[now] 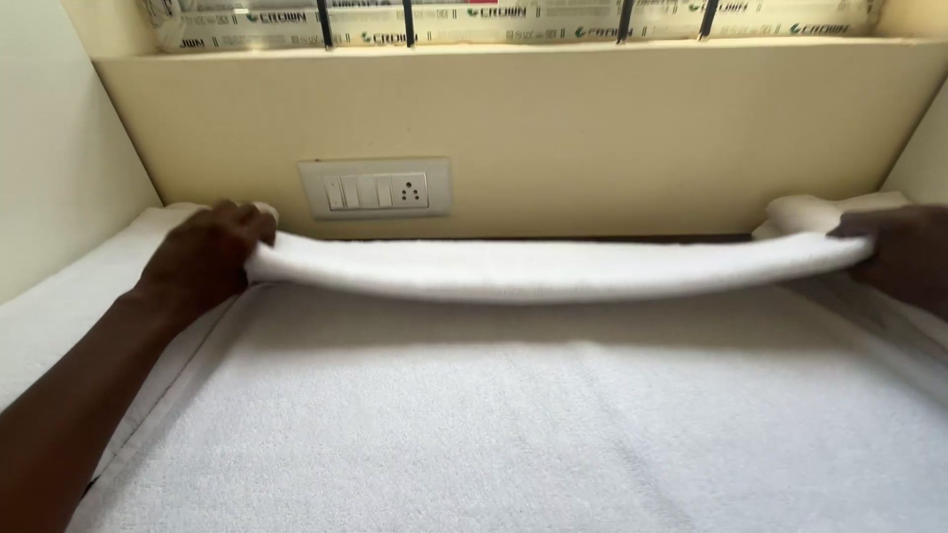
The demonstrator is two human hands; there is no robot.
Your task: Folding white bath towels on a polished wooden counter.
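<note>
Both hands pinch the ends of the white towel's folded far edge (553, 268), left hand (202, 255), right hand (904, 252), lifted by the wall; soft, light, sags mid-span, so hold at the corners.

Our left hand (207, 252) and right hand (904, 252) grip opposite ends of the towel's folded edge (553, 268), lifted above the spread towel (553, 424), before the wall's switch plate (375, 189).
</note>
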